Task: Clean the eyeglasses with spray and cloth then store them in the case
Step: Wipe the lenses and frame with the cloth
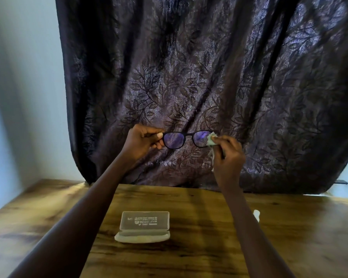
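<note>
One open case, eyeglasses and cloth aloft

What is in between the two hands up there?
The glasses, seen in the head view. The left hand pinches one end; the right hand presses a cloth on the other lens.

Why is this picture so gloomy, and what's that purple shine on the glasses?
Head view: weak, bluish light leaves the curtain dark; the eyeglasses carry a violet glare on both lenses, beside the cloth; the table shows a soft sheen; the wide lens bows the edges; the print on the case is too blurred to read.
</note>
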A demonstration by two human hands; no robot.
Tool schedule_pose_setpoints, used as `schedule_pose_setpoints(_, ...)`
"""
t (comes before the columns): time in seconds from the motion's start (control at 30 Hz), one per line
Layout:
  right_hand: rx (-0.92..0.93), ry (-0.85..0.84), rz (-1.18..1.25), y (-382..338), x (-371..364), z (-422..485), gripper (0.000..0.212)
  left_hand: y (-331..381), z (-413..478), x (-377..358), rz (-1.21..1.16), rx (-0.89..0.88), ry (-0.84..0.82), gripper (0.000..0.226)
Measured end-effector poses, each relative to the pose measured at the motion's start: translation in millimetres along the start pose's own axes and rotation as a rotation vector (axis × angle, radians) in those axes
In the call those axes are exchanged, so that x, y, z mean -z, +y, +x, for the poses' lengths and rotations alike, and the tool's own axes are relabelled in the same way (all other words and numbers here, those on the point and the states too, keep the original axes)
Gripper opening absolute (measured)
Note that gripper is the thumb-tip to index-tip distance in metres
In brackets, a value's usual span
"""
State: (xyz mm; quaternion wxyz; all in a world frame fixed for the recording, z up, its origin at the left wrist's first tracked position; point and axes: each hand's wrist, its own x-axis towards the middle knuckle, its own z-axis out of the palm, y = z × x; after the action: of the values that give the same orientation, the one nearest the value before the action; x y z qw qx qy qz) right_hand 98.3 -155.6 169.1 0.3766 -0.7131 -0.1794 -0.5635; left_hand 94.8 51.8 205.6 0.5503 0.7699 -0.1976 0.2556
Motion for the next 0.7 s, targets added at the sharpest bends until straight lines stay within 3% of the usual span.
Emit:
schedule_pose_setpoints(0.13,0.02,0.031,0.019,-11.0,-3.4,16.1,0.02,3.7,2.5,-6.1,-0.017,-0.007,-0.004,0.02)
schedule_pose_setpoints(0.33,0.107,-0.111,0.002,-11.2,-4.0,-12.5,0.027,2.1,2.4,-3.0,0.001,-0.017,0.01,0.024)
schedule_pose_setpoints(0.53,0.007,0.016,0.015,-7.1,3.2,8.5,0.019,-0.5,1.2,-1.9,-0.009,-0.01,0.003,0.023)
schedule_pose_setpoints(0.7,0.105,-0.033,0.014,-22.5,-6.1,8.5,0.023,4.4,2.5,-4.7,-0.043,-0.02,-0.011,0.019)
